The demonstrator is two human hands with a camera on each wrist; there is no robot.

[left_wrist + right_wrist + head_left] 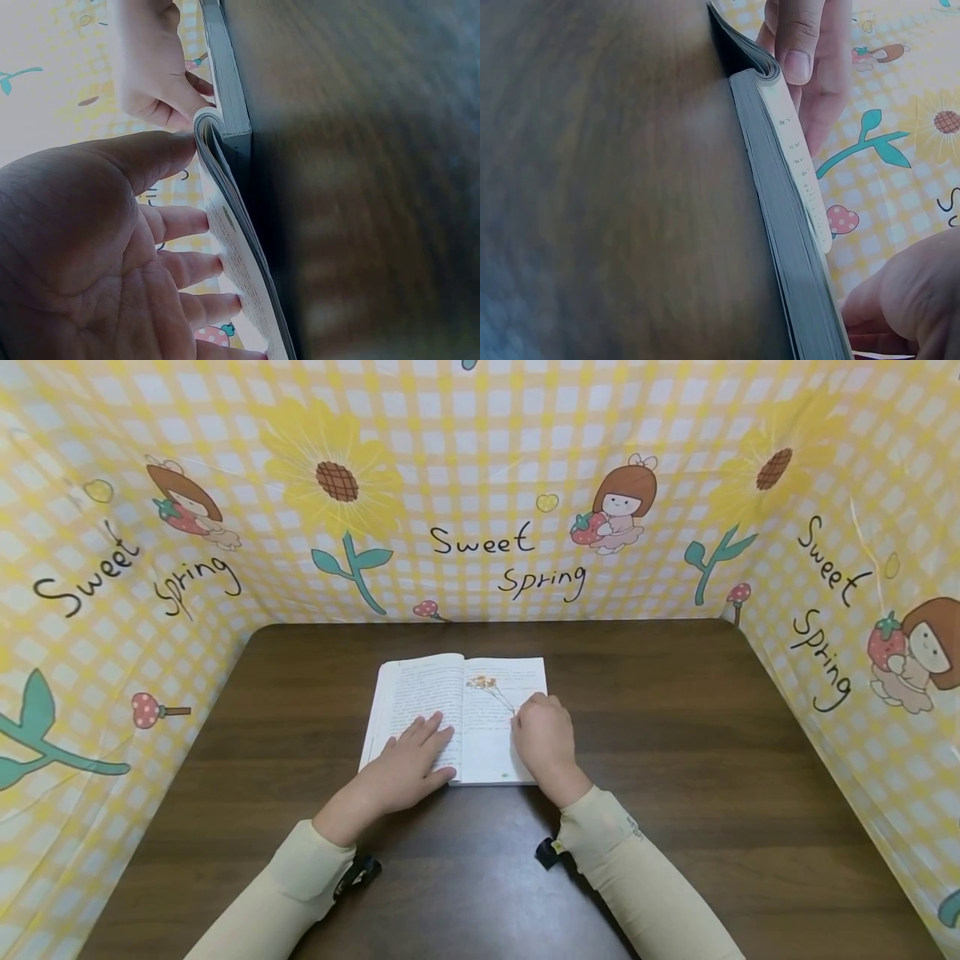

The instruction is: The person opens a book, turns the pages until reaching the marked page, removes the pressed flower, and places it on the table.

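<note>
An open book [495, 760] with printed pages lies on the table. On its left page rests my left hand [408, 764], fingers spread and fairly straight. In the left wrist view, the fingertips of that left hand [112, 247] touch the page, with the thumb near the spine. A small dried flower sprig [482, 682] with orange-yellow heads and thin stems lies over the right page. My right hand [545, 739] has curled fingers and pinches the stem ends near the page's right edge. The right wrist view shows this right hand [915, 300] only partly, its fingertips mostly hidden.
The brown wooden table [675, 735] extends around the book. Yellow checked cloth [480, 460] with printed flowers and figures rises along the back and both sides. Dark wrist devices [358, 875] sit at the beige cuffs.
</note>
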